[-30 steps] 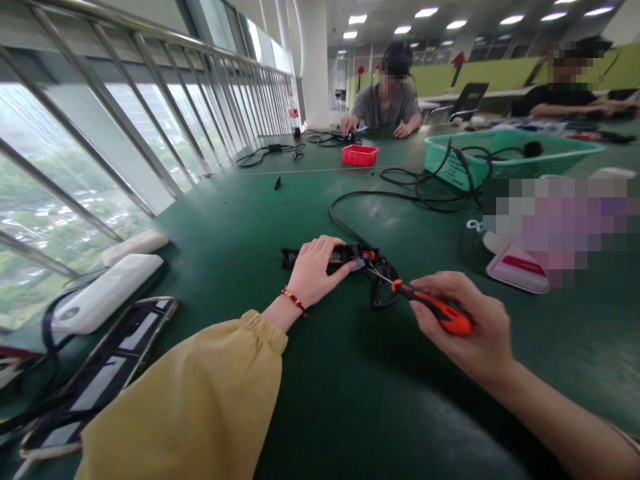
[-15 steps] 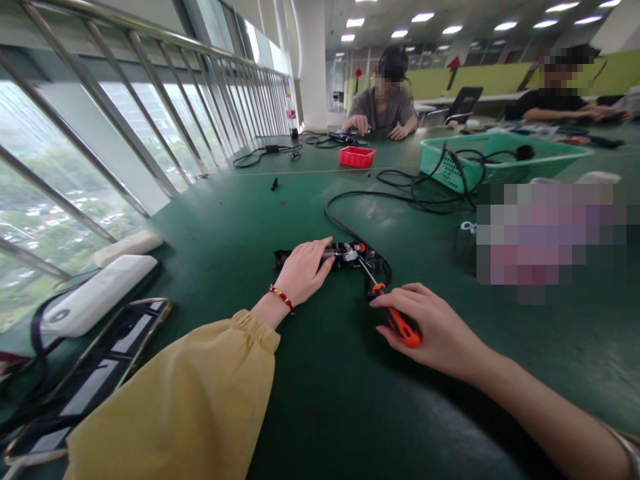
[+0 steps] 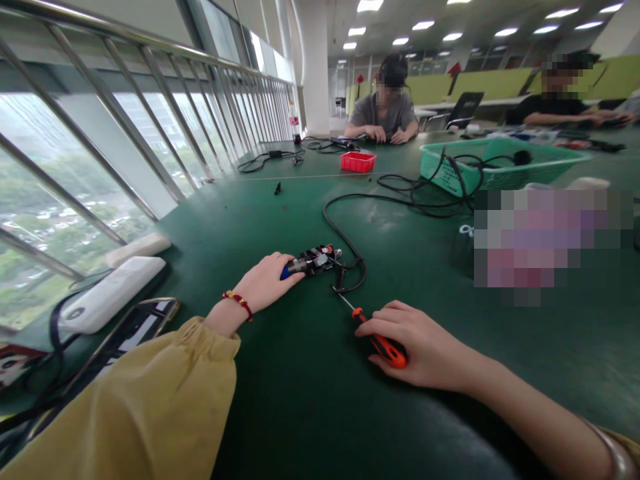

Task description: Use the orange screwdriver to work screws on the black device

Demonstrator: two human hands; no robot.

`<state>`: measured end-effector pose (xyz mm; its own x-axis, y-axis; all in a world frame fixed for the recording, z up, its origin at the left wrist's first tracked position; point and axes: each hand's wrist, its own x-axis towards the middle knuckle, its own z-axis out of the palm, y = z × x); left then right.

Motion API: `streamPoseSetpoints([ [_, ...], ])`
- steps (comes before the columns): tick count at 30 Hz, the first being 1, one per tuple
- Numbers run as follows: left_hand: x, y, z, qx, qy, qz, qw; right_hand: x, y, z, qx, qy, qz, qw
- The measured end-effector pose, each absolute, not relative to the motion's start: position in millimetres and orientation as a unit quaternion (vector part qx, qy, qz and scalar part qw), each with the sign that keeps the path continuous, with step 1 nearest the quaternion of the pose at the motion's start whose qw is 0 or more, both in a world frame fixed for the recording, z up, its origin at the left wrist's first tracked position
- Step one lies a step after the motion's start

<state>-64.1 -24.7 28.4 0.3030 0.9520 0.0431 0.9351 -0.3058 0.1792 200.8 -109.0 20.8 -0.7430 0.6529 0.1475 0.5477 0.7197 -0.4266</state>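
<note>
An opened corded device lies on the green table, its dark inner parts and small wires exposed. My left hand is closed around its left end, where a bit of blue shows by the fingertips. In my right hand is an orange-and-black screwdriver, gripped by the handle. Its metal shaft points up and left, the tip just below the device near the black cord. Whether the tip touches the cord or the table, I cannot tell. My left palm hides part of the device.
A green basket with black cable over its rim stands at the back right. Beyond the device is a small red tray. A phone and a white power bank lie at left. A co-worker sits across the table.
My left hand has shifted left, and the device has moved left and turned with it. The screwdriver tip has come out of the device and is now lower and further left.
</note>
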Motion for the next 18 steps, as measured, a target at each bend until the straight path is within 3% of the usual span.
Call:
streamPoseSetpoints([
  [7, -88.5, -29.9, 41.6, 0.76, 0.635, 0.026, 0.136, 201.0, -107.7, 20.1, -0.32, -0.914, 0.196, 0.158],
  [18, -163.7, -46.4, 60.1, 0.567, 0.823, 0.004, -0.028, 203.0, -106.7, 19.8, -0.327, -0.907, 0.208, 0.164],
])
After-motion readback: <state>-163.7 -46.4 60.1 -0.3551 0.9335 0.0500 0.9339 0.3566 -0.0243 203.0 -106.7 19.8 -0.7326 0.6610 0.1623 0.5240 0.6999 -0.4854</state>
